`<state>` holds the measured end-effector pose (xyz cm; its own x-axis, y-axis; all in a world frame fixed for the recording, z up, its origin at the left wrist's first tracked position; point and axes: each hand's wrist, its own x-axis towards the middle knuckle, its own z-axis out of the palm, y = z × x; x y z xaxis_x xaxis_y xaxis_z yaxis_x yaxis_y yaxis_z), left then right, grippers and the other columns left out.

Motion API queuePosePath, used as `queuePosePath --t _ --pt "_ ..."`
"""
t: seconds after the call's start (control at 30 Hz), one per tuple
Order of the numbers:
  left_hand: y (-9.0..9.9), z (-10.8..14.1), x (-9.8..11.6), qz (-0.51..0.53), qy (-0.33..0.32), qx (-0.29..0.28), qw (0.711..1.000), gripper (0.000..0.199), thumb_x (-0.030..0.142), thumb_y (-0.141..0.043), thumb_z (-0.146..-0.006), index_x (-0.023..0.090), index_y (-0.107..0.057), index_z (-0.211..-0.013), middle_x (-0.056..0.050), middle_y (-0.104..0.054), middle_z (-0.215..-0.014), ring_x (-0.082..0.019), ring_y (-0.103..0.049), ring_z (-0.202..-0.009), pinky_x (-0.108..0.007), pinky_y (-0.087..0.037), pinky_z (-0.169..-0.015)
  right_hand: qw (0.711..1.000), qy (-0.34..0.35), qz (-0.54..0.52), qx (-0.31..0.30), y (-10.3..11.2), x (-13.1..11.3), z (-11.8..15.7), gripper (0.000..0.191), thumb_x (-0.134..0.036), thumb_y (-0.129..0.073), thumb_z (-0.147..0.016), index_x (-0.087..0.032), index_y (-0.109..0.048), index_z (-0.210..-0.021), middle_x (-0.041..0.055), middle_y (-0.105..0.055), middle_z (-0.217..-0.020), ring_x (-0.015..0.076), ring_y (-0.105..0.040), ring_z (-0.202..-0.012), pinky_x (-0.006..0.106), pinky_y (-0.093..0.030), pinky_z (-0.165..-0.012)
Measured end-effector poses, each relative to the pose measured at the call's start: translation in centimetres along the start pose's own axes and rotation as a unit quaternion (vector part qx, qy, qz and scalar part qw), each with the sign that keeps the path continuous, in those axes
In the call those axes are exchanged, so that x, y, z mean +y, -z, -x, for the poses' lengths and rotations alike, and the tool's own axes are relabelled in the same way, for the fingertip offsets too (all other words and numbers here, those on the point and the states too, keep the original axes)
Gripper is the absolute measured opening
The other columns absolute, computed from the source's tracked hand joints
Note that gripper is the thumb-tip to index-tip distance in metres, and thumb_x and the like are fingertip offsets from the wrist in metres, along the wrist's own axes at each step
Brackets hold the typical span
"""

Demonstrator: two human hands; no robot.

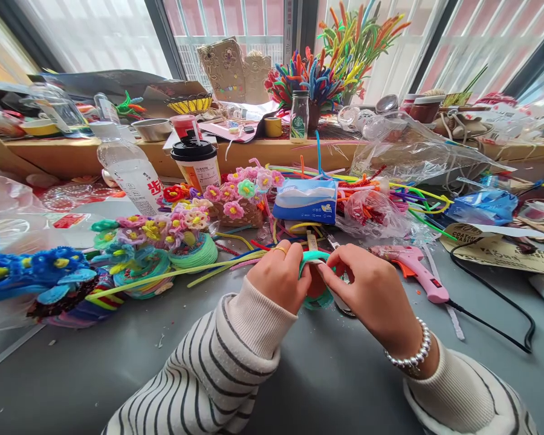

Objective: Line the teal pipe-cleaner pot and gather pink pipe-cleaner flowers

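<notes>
Near the middle of the table, my left hand [281, 275] is closed on the left side of a round green piece [316, 256] that looks like wound pipe cleaner. From the right, the thumb and fingers of my right hand [367, 290] pinch the rim of the same piece. Its lower part shows between my hands, with a brownish inside. A wooden stick [311, 240] stands up just behind it. Part of a metallic object, possibly scissors, lies beneath my right hand, mostly hidden.
A pink glue gun [428, 279] with a black cord lies right. Pipe-cleaner flower pots [193, 251] stand left. Behind are a blue tissue pack [305, 202], a paper cup [197, 166], a plastic bottle [131, 172] and loose pipe cleaners. A cluttered wooden ledge [254, 150] runs along the window.
</notes>
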<state>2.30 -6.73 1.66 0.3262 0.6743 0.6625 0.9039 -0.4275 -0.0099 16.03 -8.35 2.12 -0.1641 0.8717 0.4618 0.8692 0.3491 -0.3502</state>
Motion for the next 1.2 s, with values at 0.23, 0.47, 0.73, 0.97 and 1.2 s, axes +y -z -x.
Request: queuePosePath --t 0.23,0.47,0.73,0.97,1.2 --pt "-0.8 0.2 0.1 0.031 0.036 0.071 0.996 0.010 0.021 -0.050 -0.066 0.018 -0.047 -0.057 0.003 -0.047 -0.053 -0.008 -0.043 -0.043 -0.020 -0.033 -0.045 0.997 -0.007 -0.061 0.035 -0.1 0.3 -0.2 0.011 -0.027 -0.049 -0.075 -0.017 -0.051 -0.071 -0.0018 -0.055 -0.058 0.0090 -0.050 -0.051 0.020 -0.037 -0.050" --pt "-1.3 0.3 -0.2 0.029 0.043 0.092 0.994 0.008 0.019 -0.051 -0.063 0.018 -0.046 -0.057 0.003 -0.046 -0.051 -0.008 -0.042 -0.042 -0.020 -0.033 -0.045 0.997 0.012 -0.037 0.064 -0.3 0.9 -0.3 0.005 -0.019 -0.049 -0.074 -0.017 -0.052 -0.071 -0.0001 -0.056 -0.065 0.0106 -0.051 -0.057 0.021 -0.039 -0.055" --pt "-1.4 0.2 -0.1 0.025 0.041 0.108 0.993 0.008 0.018 -0.051 -0.062 0.018 -0.046 -0.056 0.003 -0.046 -0.051 -0.008 -0.042 -0.041 -0.019 -0.033 -0.044 0.991 0.026 0.024 0.133 -1.3 1.4 -0.8 0.015 -0.024 -0.049 -0.076 -0.012 -0.050 -0.085 0.0047 -0.051 -0.073 0.0138 -0.048 -0.065 0.023 -0.039 -0.059" --pt "-1.9 0.5 -0.1 0.043 0.047 0.093 0.994 0.007 0.020 -0.049 -0.065 0.018 -0.047 -0.058 0.002 -0.048 -0.053 -0.009 -0.045 -0.043 -0.020 -0.036 -0.047 0.999 0.014 0.023 0.038 -1.2 1.9 -0.7 0.015 -0.027 -0.042 -0.080 -0.016 -0.052 -0.074 0.0008 -0.053 -0.065 0.0126 -0.048 -0.057 0.023 -0.034 -0.053" --pt "-1.6 0.3 -0.2 0.032 0.018 0.038 0.999 0.023 0.033 -0.048 -0.073 0.017 -0.055 -0.088 0.000 -0.056 -0.063 -0.012 -0.052 -0.053 -0.021 -0.037 -0.050 0.996 0.060 0.053 0.046 -1.6 1.8 -0.7 0.016 -0.023 -0.039 -0.081 -0.015 -0.050 -0.073 0.0030 -0.053 -0.066 0.0139 -0.050 -0.061 0.023 -0.036 -0.056"
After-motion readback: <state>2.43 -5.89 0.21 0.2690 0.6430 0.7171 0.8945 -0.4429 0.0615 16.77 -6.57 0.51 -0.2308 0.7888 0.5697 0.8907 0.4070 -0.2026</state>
